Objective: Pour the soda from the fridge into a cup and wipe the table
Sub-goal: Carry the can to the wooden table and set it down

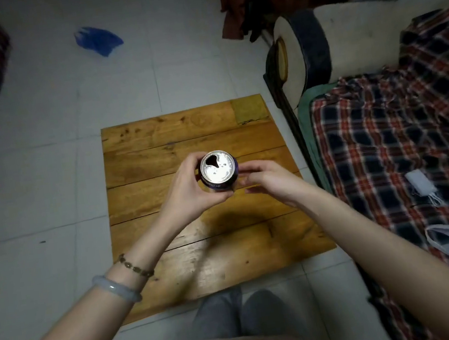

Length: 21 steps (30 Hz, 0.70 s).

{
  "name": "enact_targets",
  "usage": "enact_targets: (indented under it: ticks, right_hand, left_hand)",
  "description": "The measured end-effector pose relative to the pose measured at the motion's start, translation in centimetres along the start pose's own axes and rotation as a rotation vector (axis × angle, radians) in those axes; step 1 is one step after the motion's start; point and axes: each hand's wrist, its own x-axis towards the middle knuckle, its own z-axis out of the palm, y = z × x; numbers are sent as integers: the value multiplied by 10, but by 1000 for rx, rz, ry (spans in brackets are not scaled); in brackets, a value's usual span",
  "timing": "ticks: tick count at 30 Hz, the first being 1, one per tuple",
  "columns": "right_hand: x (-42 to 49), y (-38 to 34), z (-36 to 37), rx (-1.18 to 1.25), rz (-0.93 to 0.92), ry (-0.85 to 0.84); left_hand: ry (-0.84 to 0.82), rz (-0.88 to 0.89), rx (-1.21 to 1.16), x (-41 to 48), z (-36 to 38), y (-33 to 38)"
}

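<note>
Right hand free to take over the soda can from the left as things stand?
Probably yes. The right hand is beside the soda can, its fingers at the can's right side; only the left hand wraps the other side. Nothing lies between.

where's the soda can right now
In the head view the soda can is near frame centre, upright and already opened, gripped by the left hand above the wooden table.

Pale tiled floor (56, 135), low wooden table (158, 155), plaid-covered sofa (398, 132) alongside, dim light.
</note>
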Motion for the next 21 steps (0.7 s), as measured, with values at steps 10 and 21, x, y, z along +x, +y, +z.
enact_targets:
  ticks: [10,21]
  right_hand:
    - [124,39,-18,73,145,-62]
    - [227,155,-22,263,371,-31]
  left_hand:
    - [-57,-146,19,70,42,-89]
    - [-9,-337,-20,89,126,-206]
